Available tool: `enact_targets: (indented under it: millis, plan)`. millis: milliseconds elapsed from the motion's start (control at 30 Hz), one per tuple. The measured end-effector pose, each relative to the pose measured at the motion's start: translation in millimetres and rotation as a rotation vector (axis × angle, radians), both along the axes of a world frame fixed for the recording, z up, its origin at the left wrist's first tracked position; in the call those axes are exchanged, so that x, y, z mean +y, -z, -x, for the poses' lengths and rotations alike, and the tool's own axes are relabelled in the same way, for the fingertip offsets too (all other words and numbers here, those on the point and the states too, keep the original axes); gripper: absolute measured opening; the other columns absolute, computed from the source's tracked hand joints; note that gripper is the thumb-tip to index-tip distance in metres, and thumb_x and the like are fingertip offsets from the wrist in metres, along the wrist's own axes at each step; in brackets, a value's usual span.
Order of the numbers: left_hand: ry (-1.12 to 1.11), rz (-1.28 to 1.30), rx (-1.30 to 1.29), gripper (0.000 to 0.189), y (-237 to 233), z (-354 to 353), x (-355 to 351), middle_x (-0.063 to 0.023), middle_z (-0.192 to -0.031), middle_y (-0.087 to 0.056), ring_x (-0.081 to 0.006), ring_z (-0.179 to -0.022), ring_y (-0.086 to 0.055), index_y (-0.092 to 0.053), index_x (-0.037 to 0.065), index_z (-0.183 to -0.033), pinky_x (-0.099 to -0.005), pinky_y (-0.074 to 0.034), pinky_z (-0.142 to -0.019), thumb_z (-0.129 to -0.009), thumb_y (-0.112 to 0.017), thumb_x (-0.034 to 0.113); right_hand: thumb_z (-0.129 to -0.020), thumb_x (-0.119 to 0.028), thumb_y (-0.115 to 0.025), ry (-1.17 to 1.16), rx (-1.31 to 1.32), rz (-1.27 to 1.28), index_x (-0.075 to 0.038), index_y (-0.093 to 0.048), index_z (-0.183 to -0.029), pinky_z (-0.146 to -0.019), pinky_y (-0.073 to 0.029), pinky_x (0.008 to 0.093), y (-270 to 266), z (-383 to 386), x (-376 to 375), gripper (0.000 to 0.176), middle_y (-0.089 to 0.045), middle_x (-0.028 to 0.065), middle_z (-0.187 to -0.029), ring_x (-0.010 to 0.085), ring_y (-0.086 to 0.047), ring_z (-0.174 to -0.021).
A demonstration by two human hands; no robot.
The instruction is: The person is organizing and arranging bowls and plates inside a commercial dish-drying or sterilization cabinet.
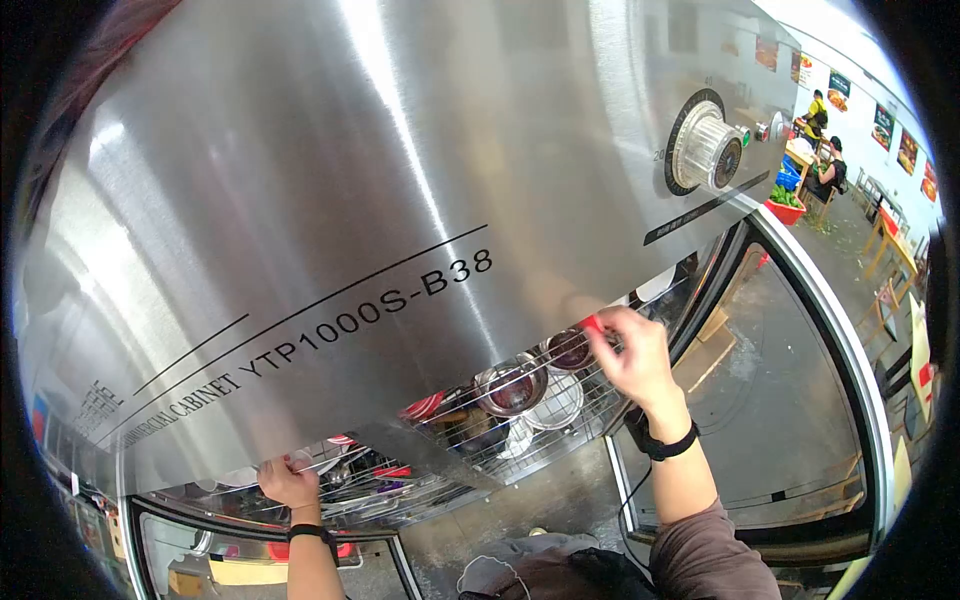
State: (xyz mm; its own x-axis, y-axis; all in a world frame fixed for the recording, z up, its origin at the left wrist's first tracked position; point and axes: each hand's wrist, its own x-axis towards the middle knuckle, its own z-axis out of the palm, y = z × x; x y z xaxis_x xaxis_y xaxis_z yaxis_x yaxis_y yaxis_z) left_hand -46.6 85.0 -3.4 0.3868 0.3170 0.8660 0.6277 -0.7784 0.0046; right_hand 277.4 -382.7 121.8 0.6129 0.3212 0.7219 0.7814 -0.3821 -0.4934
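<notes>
A large steel cabinet front (330,200) fills the upper view, with a silver dial (705,148) at its right. Below its lower edge, wire shelves (600,395) hold metal bowls (512,388) and other kitchenware. My right hand (635,355) is raised at the right end of the shelves, fingers curled beside a small red item (592,323); the contact between them is hard to make out. At the lower left, my left hand (290,482) reaches to the cabinet's lower edge, its fingers bent and partly hidden, near white dishes (238,477). Black bands circle both wrists.
An open glass door (780,400) stands at the right, another (270,560) at the lower left. Two people (826,170) (816,115) are far off at the upper right, near a red basin of greens (785,205), tables and stools.
</notes>
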Motion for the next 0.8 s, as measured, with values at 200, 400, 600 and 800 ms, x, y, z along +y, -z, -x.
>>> enact_targets:
  millis: [200, 400, 600, 800]
  plan:
    - [0.004, -0.02, -0.005, 0.015, -5, -2, -3, -0.0155, -0.072, -0.06, -0.0404, -0.069, -0.058, -0.06, 0.005, -0.082, -0.0526, -0.045, -0.069, -0.068, -0.057, 0.012, -0.087, -0.008, -0.075, 0.384, -0.092, -0.1, -0.004, -0.067, -0.091, -0.065, -0.057, 0.0391, 43, -45, -27, 0.011, -0.073, 0.0158, -0.084, 0.0321, -0.074, -0.074]
    - [0.028, -0.009, -0.023, 0.013, -6, -3, -5, -0.0155, -0.075, -0.058, -0.0415, -0.072, -0.057, -0.054, 0.007, -0.08, -0.0532, -0.044, -0.069, -0.068, -0.057, 0.014, -0.087, -0.008, -0.074, 0.434, -0.085, -0.068, -0.004, -0.068, -0.097, -0.067, -0.057, 0.0412, 57, -78, -38, 0.012, -0.073, 0.0177, -0.089, 0.0348, -0.074, -0.077]
    - [0.038, -0.014, -0.018, 0.012, -11, -4, -9, -0.0157, -0.073, -0.058, -0.0414, -0.07, -0.056, -0.056, 0.007, -0.078, -0.053, -0.044, -0.068, -0.068, -0.057, 0.013, -0.09, -0.009, -0.073, 0.42, -0.04, -0.138, -0.002, -0.067, -0.097, -0.067, -0.057, 0.038, 59, -103, -37, 0.012, -0.072, 0.0184, -0.088, 0.0319, -0.074, -0.077]
    - [0.04, -0.008, -0.027, 0.011, -10, -4, -8, -0.0155, -0.07, -0.058, -0.0409, -0.067, -0.056, -0.056, 0.006, -0.076, -0.0528, -0.044, -0.067, -0.067, -0.057, 0.012, -0.089, -0.008, -0.075, 0.316, -0.004, -0.28, -0.001, -0.065, -0.094, -0.068, -0.056, 0.0371, 81, -128, -33, 0.014, -0.071, 0.0179, -0.085, 0.0304, -0.073, -0.076]
